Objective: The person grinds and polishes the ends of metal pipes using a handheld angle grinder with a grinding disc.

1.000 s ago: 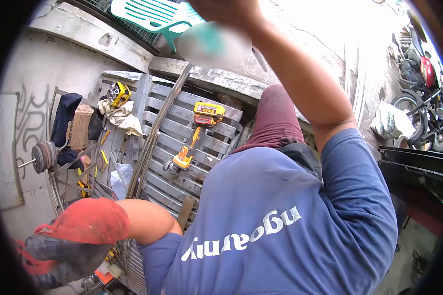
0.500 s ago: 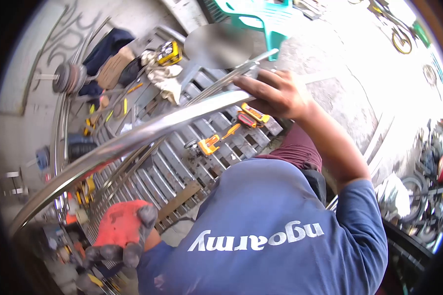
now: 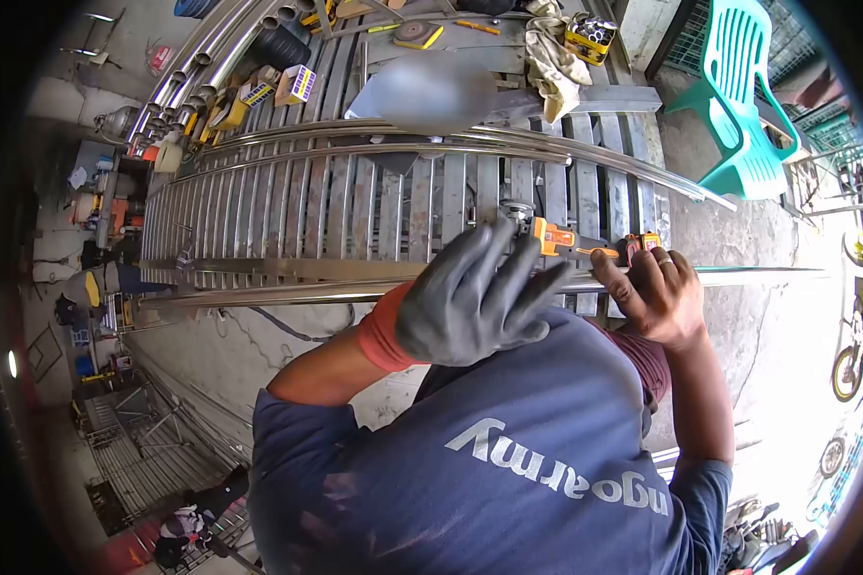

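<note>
At three o'clock, the bare right hand (image 3: 660, 295) has its fingers curled over a long shiny metal tube (image 3: 259, 296), probably to steady it. Near the centre, the left hand (image 3: 470, 309), in a grey-coated glove with red cuff, is open with fingers spread above the same tube; whether the palm touches it, I cannot tell. The tube goes crosswise, from nine o'clock to three, close before the body, perhaps so both hands can reach it.

Toward two o'clock, just beyond the right hand, a cordless angle grinder (image 3: 556, 238) lies on the slatted metal frame (image 3: 401, 216). Neither hand grips it; it seems to be put there for easy reach, and the slats keep it up from the floor.

Toward one o'clock, a yellow box (image 3: 590, 36) is open and holds many small metal pieces, some like rings, maybe to keep them from scattering. Beside it is a crumpled cloth (image 3: 558, 69). At eleven o'clock is a small carton (image 3: 302, 84) with blue lettering; its contents I cannot see.
</note>
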Motion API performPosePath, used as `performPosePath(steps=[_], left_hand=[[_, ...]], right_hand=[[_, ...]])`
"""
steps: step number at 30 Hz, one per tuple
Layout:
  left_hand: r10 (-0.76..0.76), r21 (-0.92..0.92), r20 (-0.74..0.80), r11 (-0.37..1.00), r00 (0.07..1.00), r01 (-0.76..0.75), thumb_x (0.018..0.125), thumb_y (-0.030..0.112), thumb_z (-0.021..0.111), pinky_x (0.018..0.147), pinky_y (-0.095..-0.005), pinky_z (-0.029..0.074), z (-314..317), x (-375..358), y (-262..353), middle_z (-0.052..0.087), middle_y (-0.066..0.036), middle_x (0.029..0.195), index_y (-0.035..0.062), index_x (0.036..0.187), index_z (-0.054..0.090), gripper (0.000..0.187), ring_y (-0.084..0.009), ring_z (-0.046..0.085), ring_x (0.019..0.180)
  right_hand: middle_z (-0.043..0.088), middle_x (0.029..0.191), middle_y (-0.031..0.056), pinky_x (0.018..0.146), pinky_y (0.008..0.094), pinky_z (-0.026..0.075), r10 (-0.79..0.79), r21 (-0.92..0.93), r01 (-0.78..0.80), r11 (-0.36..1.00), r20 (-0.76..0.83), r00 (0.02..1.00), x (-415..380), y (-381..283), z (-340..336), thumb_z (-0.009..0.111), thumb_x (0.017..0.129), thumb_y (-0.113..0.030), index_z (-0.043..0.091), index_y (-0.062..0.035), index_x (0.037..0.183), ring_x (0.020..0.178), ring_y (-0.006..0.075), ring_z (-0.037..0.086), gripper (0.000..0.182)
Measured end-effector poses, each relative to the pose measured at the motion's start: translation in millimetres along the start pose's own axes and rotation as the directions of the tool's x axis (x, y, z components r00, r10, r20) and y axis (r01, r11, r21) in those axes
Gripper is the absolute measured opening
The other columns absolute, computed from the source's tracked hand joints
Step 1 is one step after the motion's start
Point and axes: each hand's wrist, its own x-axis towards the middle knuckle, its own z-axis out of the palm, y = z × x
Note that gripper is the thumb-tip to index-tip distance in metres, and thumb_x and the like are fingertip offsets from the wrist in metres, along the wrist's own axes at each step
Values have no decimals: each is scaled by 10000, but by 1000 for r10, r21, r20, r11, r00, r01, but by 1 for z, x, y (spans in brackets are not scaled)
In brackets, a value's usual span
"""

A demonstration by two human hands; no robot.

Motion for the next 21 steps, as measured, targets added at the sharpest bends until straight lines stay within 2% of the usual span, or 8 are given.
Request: performPosePath(steps=[2, 4, 6, 8, 9, 15, 19, 21], left_hand=[[-16, -39, 265, 999, 964, 27, 1107, 514, 573, 819, -443, 517, 15, -15, 4, 614, -32, 832, 16, 1580, 584, 687, -216, 579, 794], [17, -97, 301, 995, 953, 13, 1049, 465, 657, 595, -404, 398, 42, -39, -10, 342, -16, 628, -164, 1575, 482, 838, -205, 416, 617], [-79, -187, 288, 973, 954, 137, 974, 447, 742, 620, -431, 421, 71, -70, -28, 427, -38, 682, -6, 1709, 348, 949, -250, 449, 653], [-118, -257, 319, 944, 940, 205, 890, 416, 819, 678, -485, 481, 87, -87, -66, 556, -55, 750, 101, 1348, 673, 574, -299, 521, 707], [-133, -248, 291, 946, 947, 209, 879, 412, 823, 701, -492, 487, 98, -98, -84, 589, -82, 749, 90, 1255, 694, 511, -314, 547, 713], [-217, -199, 528, 909, 821, 367, 829, 278, 845, 833, -529, 575, 201, -221, -183, 783, -176, 935, 97, 1012, 756, 273, -392, 752, 890], [-290, -98, 744, 844, 602, 528, 889, 215, 763, 787, -535, 592, 244, -306, -222, 773, -232, 943, 95, 937, 772, 130, -434, 764, 882], [-310, -38, 793, 834, 524, 550, 908, 183, 727, 769, -520, 597, 257, -350, -237, 764, -238, 908, 94, 907, 783, 105, -439, 763, 857]], right_hand=[[576, 846, 72, 655, 408, 546, -7, 26, 6, 1000, 52, 999, 12, -2, 5, 686, 922, -220, 648, -246, 1546, 780, 259, 653, 625], [544, 842, 57, 643, 394, 541, -5, 53, 2, 999, 72, 997, 13, 3, 27, 708, 925, -209, 681, -162, 1414, 750, 233, 641, 492], [575, 879, 58, 648, 385, 554, 97, 10, -100, 995, 157, 983, 12, 18, 38, 738, 915, -184, 682, -111, 1245, 770, 228, 674, 343], [616, 887, 82, 693, 457, 579, 296, -10, -302, 953, 236, 926, -11, 58, 50, 763, 917, -188, 647, -119, 1085, 790, 319, 713, 216], [655, 912, 104, 728, 490, 585, 383, -44, -385, 922, 261, 886, -31, 82, 58, 762, 931, -188, 626, -109, 1043, 852, 355, 731, 193], [736, 1153, 130, 1150, 572, 412, 628, -99, -667, 738, 463, 626, -112, 155, 91, 677, 980, -143, 673, -114, 1153, 1238, 355, 696, 176], [748, 1198, 82, 1239, 611, 370, 603, -169, -624, 763, 537, 591, -86, 129, 141, 603, 1011, -113, 711, -150, 1233, 1243, 298, 710, 249], [756, 1194, 59, 1248, 634, 359, 549, -96, -591, 801, 510, 662, -70, 110, 171, 598, 1018, -120, 733, -160, 1234, 1249, 258, 711, 258]])
